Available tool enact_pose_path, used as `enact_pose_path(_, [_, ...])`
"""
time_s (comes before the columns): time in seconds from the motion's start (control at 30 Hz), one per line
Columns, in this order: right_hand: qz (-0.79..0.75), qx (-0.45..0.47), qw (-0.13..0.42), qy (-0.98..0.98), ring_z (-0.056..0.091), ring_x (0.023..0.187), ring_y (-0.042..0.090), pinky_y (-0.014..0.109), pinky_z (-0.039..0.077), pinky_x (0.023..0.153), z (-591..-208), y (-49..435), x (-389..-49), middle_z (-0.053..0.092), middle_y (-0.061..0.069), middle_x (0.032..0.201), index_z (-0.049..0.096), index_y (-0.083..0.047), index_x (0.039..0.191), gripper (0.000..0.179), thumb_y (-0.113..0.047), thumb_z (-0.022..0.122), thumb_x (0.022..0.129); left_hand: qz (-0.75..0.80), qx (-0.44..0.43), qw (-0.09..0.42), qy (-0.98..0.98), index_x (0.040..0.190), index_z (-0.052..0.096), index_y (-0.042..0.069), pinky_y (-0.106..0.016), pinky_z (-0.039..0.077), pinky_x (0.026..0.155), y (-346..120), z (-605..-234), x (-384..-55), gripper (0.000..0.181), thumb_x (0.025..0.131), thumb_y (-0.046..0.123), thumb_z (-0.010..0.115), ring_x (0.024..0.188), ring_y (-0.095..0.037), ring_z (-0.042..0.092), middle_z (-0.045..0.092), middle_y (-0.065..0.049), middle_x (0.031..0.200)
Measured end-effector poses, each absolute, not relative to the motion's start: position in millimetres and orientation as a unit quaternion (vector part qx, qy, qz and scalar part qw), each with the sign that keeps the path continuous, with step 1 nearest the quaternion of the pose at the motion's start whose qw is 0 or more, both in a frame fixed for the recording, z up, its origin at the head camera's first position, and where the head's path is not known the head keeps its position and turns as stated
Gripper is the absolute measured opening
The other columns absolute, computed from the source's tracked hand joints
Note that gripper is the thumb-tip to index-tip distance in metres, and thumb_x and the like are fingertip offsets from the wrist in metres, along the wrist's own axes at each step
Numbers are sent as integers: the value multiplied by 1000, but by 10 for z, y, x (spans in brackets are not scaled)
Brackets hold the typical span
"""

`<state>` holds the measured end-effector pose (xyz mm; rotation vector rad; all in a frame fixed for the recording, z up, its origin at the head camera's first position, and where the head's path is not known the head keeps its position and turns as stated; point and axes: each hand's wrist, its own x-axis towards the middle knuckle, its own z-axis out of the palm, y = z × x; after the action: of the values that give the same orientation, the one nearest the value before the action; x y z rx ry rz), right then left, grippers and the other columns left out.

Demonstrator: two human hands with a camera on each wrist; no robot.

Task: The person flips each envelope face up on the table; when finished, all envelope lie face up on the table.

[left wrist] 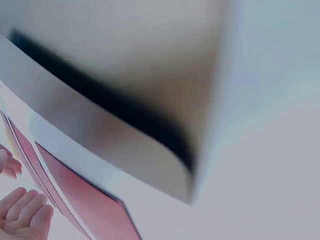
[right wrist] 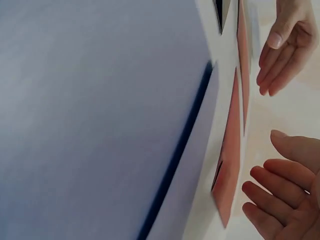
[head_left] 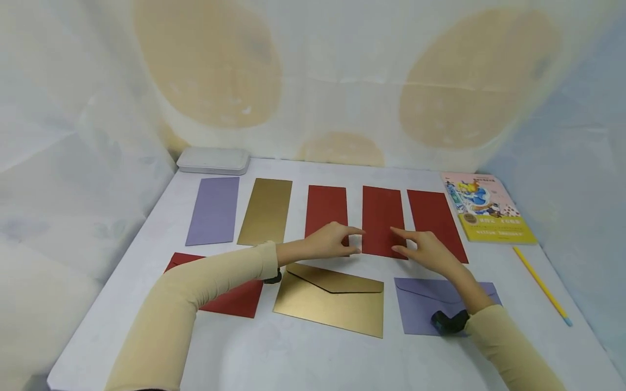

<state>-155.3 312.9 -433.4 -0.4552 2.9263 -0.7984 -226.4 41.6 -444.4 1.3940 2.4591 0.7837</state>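
Observation:
Two bare hands face each other on either side of the middle red envelope (head_left: 383, 212) in the head view. The left hand (head_left: 330, 241) overlaps the lower part of another red envelope (head_left: 326, 203), fingers stretched toward the middle one's left edge. From the right, the right hand (head_left: 427, 251) reaches over the middle envelope's lower right edge, thumb and fingers apart. Nothing is between the fingers of either hand. In the right wrist view, the right hand's fingers (right wrist: 270, 197) are extended, and the left hand (right wrist: 290, 47) shows above with relaxed fingers.
The back row also holds a purple (head_left: 213, 212), a gold (head_left: 265, 212) and a red envelope (head_left: 435, 222). In front lie a red (head_left: 235, 301), a gold (head_left: 327, 309) and a purple envelope (head_left: 415, 309). A pale case (head_left: 213, 161), a book (head_left: 489, 209) and a pencil (head_left: 542, 285) lie around.

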Motion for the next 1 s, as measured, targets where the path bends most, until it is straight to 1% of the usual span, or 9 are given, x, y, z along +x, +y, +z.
enact_pose_path(0.1, [-263, -155, 37, 952, 58, 80, 30, 32, 50, 62, -4315, 3060, -1565, 68, 19, 104, 53, -4, 138, 54, -23, 70, 90, 249, 470, 94, 842, 135, 57, 7, -18, 34, 53, 312, -4416, -2260, 50, 91, 28, 69, 52, -6, 35, 58, 2, 58])
enact_pose_path(0.17, [-268, -159, 34, 950, 56, 74, 28, 30, 47, 57, -4305, 3012, -1581, 68, 18, 102, 53, -4, 138, 54, -21, 70, 90, 246, 467, 90, 845, 135, 57, 7, -19, 35, 56, 245, -4407, -2258, 50, 91, 28, 69, 57, -7, 37, 63, 1, 67])
enact_pose_path(0.27, [-277, -170, 26, 945, 63, 95, 35, 38, 55, 73, -4286, 2931, -1619, 63, 20, 122, 53, -3, 138, 54, -20, 70, 90, 251, 459, 91, 847, 135, 56, 5, -19, 42, 65, 139, -4397, -2250, 52, 91, 29, 69, 69, -10, 52, 70, -3, 90])
enact_pose_path(0.37, [-284, -182, 22, 941, 55, 118, 39, 51, 50, 88, -4270, 2843, -1666, 56, 20, 132, 52, -3, 138, 54, -21, 70, 90, 259, 451, 96, 849, 136, 55, 4, -22, 47, 80, 28, -4404, -2249, 54, 90, 29, 70, 92, -14, 62, 69, -6, 114])
enact_pose_path(0.47, [-294, -194, 22, 936, 55, 119, 39, 52, 50, 88, -4242, 2741, -1715, 55, 21, 133, 52, -3, 139, 54, -21, 69, 91, 267, 445, 91, 850, 136, 54, 4, -27, 47, 91, -72, -4439, -2265, 56, 89, 28, 72, 110, -17, 60, 64, -8, 125])
enact_pose_path(0.7, [-289, -211, 18, 934, 58, 115, 38, 52, 50, 88, -4233, 2505, -1818, 58, 21, 128, 53, 0, 137, 54, -19, 70, 90, 263, 432, 77, 859, 138, 51, 2, -32, 44, 98, -240, -4490, -2265, 62, 86, 29, 74, 118, -19, 57, 59, -10, 131])
enact_pose_path(0.83, [-287, -212, 32, 934, 63, 88, 35, 45, 54, 79, -4255, 2413, -1887, 69, 18, 99, 53, -1, 137, 54, -20, 70, 89, 260, 424, 72, 864, 139, 50, 1, -34, 45, 97, -318, -4511, -2273, 66, 85, 31, 75, 117, -22, 58, 60, -12, 130])
enact_pose_path(0.93, [-286, -209, 53, 934, 43, 60, 26, 35, 46, 61, -4266, 2347, -1955, 60, 10, 71, 52, -1, 138, 55, -21, 70, 89, 258, 414, 70, 870, 140, 47, -1, -35, 45, 98, -349, -4524, -2290, 71, 85, 32, 76, 118, -24, 57, 58, -15, 131])
enact_pose_path(1.0, [-281, -207, 64, 935, 40, 58, 18, 29, 43, 57, -4275, 2297, -2002, 59, 8, 68, 51, -1, 139, 57, -22, 71, 89, 258, 408, 68, 873, 140, 45, -3, -36, 44, 98, -358, -4533, -2303, 74, 84, 33, 77, 118, -25, 56, 57, -17, 132])
